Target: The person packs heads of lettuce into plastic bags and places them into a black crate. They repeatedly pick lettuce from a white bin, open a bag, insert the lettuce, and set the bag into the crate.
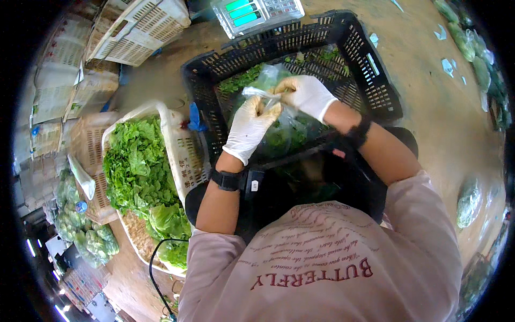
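Both of my hands wear thin white gloves and meet above the black crate. Between them is a clear plastic bag with green leaves in its lower part. My left hand pinches the bag's gathered top from the near left. On the other side, my right hand has its fingers closed on the same twisted plastic. The bag hangs inside the crate, partly hidden by my hands. Loose leafy greens lie on the crate's floor beyond the bag.
A digital scale stands past the crate's far edge. To the left, a white crate holds leafy lettuce. Stacked crates rise at far left. Bagged vegetables lie lower left, and another bagged vegetable is on the right floor.
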### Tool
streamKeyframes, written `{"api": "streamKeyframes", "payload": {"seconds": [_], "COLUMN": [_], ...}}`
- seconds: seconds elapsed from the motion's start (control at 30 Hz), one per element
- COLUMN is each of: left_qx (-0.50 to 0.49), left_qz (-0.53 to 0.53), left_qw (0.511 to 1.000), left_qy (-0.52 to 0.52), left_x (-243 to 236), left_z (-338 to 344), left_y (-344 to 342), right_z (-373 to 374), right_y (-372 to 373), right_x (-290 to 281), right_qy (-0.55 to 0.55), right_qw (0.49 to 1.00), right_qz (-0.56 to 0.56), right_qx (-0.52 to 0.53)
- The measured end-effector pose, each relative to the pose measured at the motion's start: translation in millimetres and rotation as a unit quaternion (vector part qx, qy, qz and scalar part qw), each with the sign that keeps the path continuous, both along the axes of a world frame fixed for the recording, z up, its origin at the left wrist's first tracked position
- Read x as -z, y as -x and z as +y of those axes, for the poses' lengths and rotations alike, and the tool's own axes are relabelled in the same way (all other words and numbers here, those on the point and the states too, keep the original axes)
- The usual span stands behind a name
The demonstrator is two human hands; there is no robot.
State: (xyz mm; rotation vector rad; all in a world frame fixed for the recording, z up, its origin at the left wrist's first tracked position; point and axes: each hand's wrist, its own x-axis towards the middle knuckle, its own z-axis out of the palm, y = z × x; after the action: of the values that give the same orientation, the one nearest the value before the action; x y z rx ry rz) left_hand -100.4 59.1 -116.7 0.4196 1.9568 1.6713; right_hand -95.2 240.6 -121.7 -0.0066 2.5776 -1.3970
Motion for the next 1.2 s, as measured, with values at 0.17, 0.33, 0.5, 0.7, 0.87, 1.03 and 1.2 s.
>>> {"api": "streamKeyframes", "payload": {"seconds": [0.17, 0.33, 0.5, 0.7, 0.87, 1.03, 1.2], "left_qx": [0.137, 0.021, 0.220, 0.271, 0.166, -0.101, -0.299], "left_qz": [0.304, 0.058, 0.323, 0.344, 0.403, 0.387, 0.289], "left_qw": [0.932, 0.982, 0.913, 0.898, 0.897, 0.913, 0.909], "left_qy": [0.144, 0.177, 0.118, 0.046, 0.071, 0.079, -0.013], "left_x": [3, 12, -6, -29, -19, -28, -43], "left_z": [3, 1, 11, 10, 6, -15, -41], "left_y": [-11, -22, -36, -58, -49, -27, -9], "right_z": [37, 25, 67, 92, 77, 35, 122], "right_y": [46, 54, 83, 77, 67, -5, -66], "right_x": [72, 52, 129, 159, 103, -56, -141], "right_qy": [0.121, -0.111, 0.052, -0.005, 0.139, 0.296, 0.383], "right_qw": [0.970, 0.972, 0.967, 0.986, 0.955, 0.952, 0.826], "right_qz": [-0.071, 0.099, 0.005, -0.061, 0.024, -0.044, 0.372], "right_qx": [0.199, 0.181, 0.249, 0.157, 0.262, 0.070, 0.181]}}
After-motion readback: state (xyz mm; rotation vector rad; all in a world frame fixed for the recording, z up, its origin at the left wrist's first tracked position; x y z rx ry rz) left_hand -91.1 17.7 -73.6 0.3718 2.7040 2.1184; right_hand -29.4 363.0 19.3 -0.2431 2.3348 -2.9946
